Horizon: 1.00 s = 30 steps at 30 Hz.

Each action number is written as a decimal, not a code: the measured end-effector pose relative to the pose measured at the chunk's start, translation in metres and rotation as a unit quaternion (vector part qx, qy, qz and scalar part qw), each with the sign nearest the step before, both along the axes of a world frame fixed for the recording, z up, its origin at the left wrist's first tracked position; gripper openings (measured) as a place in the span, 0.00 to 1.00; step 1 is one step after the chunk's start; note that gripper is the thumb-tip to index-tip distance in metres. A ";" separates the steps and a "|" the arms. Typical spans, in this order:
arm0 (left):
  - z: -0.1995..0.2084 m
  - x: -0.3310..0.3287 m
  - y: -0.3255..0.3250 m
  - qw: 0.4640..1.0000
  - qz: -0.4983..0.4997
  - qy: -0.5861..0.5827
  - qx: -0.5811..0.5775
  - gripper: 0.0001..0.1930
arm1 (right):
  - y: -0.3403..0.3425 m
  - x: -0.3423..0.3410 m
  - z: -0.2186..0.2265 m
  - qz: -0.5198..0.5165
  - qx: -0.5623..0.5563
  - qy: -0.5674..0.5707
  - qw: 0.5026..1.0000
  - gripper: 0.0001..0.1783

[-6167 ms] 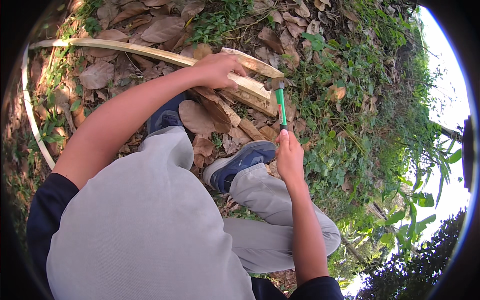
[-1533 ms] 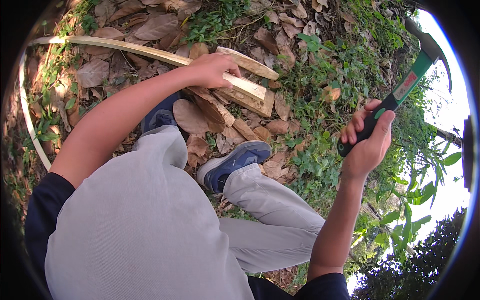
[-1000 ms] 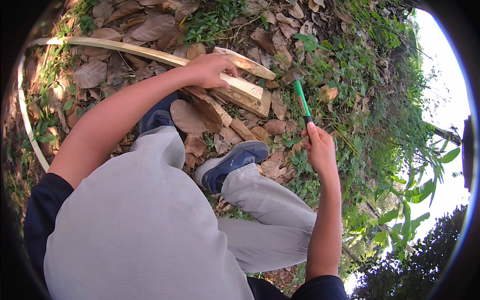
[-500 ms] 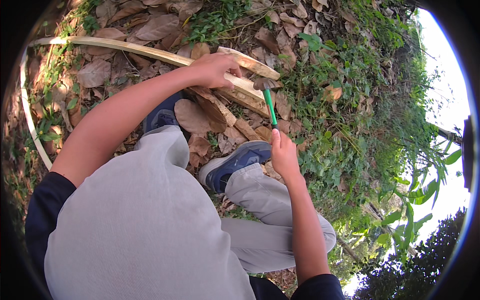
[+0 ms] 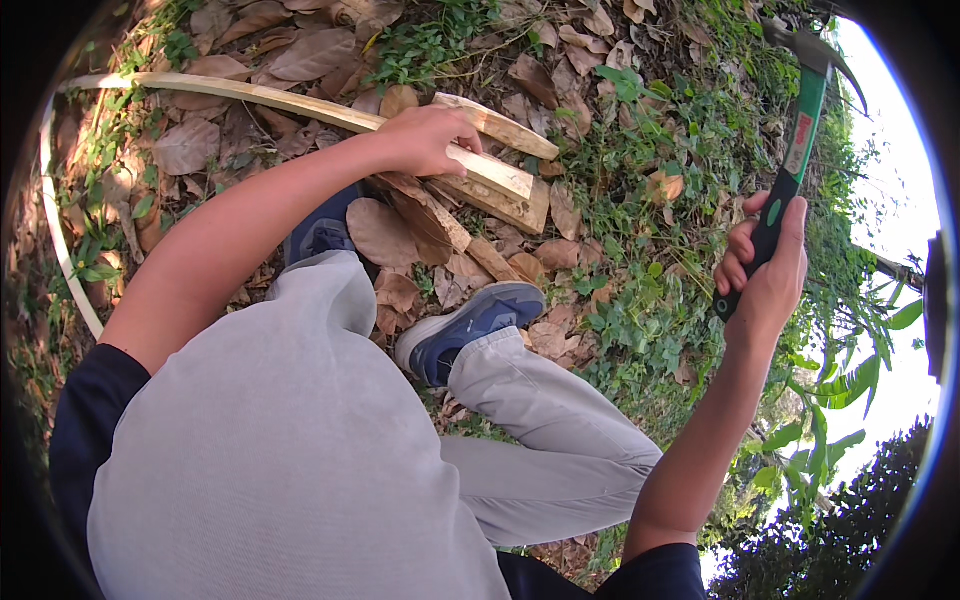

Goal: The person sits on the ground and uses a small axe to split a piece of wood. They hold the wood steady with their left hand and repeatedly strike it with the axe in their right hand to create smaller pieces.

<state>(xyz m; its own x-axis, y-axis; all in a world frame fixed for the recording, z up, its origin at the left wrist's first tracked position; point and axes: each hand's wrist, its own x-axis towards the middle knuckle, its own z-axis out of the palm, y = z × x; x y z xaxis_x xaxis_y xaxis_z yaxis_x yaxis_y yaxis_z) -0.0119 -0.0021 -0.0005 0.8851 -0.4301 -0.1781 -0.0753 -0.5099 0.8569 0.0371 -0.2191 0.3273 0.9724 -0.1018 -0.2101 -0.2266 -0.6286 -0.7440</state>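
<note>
My left hand (image 5: 428, 140) is closed around a long pale wooden strip (image 5: 290, 101) near its right end. That end rests on a thicker wooden block (image 5: 525, 211) on the ground. Raised out to the right, my right hand (image 5: 765, 262) grips a claw hammer (image 5: 807, 125) by its black and green handle. The hammer's head is up near the top right, well away from the wood. A short pale piece of wood (image 5: 497, 125) lies just beyond my left hand. Rougher wooden pieces (image 5: 440, 215) lie on the near side of the block.
Dry brown leaves (image 5: 385, 235) and green ground plants (image 5: 650, 240) cover the ground. My blue shoe (image 5: 480, 325) is close to the wood pieces. Another pale strip (image 5: 57, 220) curves along the left edge. Trees and large leaves (image 5: 830, 420) stand at the right.
The hammer has swung up and to the right, away from the end of the wooden strip. My left hand has stayed on the strip.
</note>
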 end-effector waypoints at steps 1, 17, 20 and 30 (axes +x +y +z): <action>0.001 0.000 0.000 1.000 -0.001 0.002 0.002 0.20 | 0.001 -0.001 -0.005 -0.006 0.022 -0.020 1.000 0.29; 0.007 -0.002 0.000 1.000 0.005 0.020 0.018 0.22 | -0.024 -0.073 -0.083 0.130 -0.264 0.258 0.920 0.32; 0.005 -0.002 -0.002 1.000 0.005 0.012 0.016 0.22 | -0.013 -0.046 -0.035 0.081 -0.201 0.189 0.958 0.30; 0.002 -0.002 -0.001 1.000 0.004 0.003 0.009 0.22 | -0.042 -0.080 -0.107 0.023 -0.052 0.012 0.998 0.23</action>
